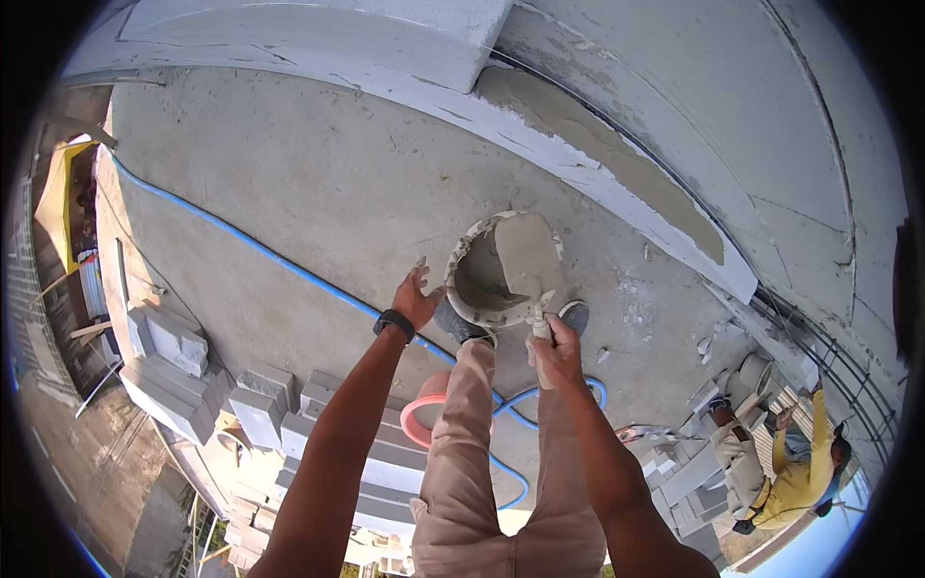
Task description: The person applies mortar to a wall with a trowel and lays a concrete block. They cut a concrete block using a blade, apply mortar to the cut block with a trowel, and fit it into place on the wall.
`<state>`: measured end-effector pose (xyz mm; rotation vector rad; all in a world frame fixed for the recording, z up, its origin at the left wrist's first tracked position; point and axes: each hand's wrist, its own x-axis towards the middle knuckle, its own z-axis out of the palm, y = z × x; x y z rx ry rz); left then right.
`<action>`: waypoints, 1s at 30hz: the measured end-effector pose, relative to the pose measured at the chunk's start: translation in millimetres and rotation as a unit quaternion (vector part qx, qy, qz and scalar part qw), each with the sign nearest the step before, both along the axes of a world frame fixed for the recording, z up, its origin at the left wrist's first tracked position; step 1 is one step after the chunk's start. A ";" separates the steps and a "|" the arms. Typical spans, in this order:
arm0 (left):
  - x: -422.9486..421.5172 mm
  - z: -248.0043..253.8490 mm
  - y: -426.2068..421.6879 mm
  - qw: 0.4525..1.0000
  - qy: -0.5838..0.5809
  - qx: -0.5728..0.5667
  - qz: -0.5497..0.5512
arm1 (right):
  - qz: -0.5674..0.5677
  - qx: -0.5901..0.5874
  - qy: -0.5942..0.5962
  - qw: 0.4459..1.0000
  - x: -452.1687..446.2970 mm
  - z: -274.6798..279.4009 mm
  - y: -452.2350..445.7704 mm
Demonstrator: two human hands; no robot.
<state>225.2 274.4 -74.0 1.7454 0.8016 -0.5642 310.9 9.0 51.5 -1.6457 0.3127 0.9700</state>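
My right hand (559,354) is wrapped round the handle of a trowel (528,252). Its broad blade, grey with mortar, lies over the right side of a round bucket (464,310). Wet grey mortar (479,270) shows inside the bucket, and dried splashes coat the rim. To the left of the rim is my left hand (417,299), fingers spread and holding nothing; whether a fingertip touches the bucket I cannot tell. A dark watch (393,325) sits on the left wrist. The bucket stands on the floor just beyond my shoes.
A blue hose (260,252) crosses the concrete floor and loops near my legs. A pink tub (421,409) stands behind my left leg. Ahead runs a low block wall with mortar (617,159) on top. Blocks (173,385) are stacked left; a person in yellow (795,482) is right.
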 end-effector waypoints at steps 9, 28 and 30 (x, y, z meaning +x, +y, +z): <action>-163.1 68.8 -21.0 0.993 0.109 -0.039 -0.006 | -0.223 0.004 -0.352 0.909 76.9 58.6 261.3; -204.8 61.9 -8.0 0.996 0.044 -0.060 -0.041 | -0.215 -0.083 -0.349 0.908 84.5 12.4 331.6; -239.4 30.3 -21.2 0.981 0.028 -0.167 0.092 | -0.233 -0.085 -0.325 0.913 57.2 34.2 337.2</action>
